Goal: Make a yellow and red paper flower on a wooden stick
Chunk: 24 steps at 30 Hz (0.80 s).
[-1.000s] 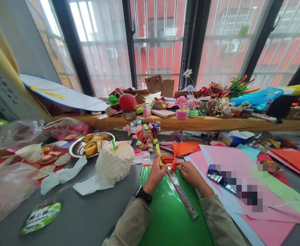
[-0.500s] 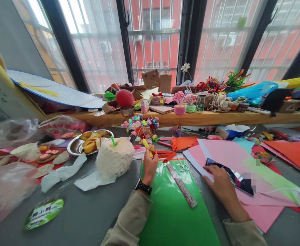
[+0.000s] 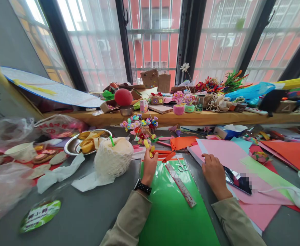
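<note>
My left hand (image 3: pixel 149 167) pinches a small yellow craft flower (image 3: pixel 150 147) above the top edge of a green folder (image 3: pixel 175 218). On that folder lie a patterned ruler (image 3: pixel 180 186) and white-handled scissors (image 3: pixel 182 168), with orange-red paper strips (image 3: pixel 169 156) just behind. My right hand (image 3: pixel 215 174) holds nothing visible. Its fingers reach forward over the left edge of the pink paper (image 3: pixel 216 150). It covers part of a dark phone (image 3: pixel 238 181) that lies on the paper.
A netted coconut (image 3: pixel 114 159) with a green straw stands left, near a steel bowl (image 3: pixel 70 145) of peels. Colourful craft flowers (image 3: pixel 137 126) stand ahead. A wooden ledge (image 3: pixel 101 119) full of crafts runs below the window. Plastic bags (image 3: pixel 9 191) lie far left.
My right hand has moved left and slightly forward, off much of the phone, to the paper's edge. My left hand keeps the yellow flower in nearly the same place.
</note>
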Each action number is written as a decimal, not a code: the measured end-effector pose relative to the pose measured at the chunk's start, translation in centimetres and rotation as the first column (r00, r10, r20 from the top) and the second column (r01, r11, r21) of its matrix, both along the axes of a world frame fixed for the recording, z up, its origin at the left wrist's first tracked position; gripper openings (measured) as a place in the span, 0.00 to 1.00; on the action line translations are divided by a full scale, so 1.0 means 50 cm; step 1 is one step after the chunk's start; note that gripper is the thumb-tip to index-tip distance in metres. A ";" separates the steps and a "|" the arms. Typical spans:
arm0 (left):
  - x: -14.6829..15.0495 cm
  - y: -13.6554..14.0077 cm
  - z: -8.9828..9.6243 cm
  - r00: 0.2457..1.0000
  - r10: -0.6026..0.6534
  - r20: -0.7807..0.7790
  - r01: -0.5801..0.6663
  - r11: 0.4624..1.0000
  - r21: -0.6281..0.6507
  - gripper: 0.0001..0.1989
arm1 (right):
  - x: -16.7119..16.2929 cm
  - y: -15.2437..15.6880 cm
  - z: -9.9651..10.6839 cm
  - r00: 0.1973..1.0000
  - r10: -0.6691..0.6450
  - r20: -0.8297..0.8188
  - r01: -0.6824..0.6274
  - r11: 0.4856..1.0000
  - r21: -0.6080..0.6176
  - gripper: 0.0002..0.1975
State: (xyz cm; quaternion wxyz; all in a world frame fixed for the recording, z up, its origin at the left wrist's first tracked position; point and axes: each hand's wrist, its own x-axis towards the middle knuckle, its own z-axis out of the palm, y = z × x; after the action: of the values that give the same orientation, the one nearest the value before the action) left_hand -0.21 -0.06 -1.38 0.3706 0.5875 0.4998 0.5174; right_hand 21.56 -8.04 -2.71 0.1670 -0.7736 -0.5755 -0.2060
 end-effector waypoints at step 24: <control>0.020 -0.020 -0.018 0.861 -0.331 -0.386 0.374 0.927 0.040 0.21 | -0.052 0.006 -0.012 0.965 0.153 -0.212 -0.177 0.979 -0.098 0.11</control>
State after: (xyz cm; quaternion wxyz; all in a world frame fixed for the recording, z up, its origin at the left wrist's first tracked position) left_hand 0.79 -1.05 -2.29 0.3236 0.7762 0.4148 0.3475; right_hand 18.97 -7.73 -3.30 0.1964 -0.7483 -0.6289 -0.0773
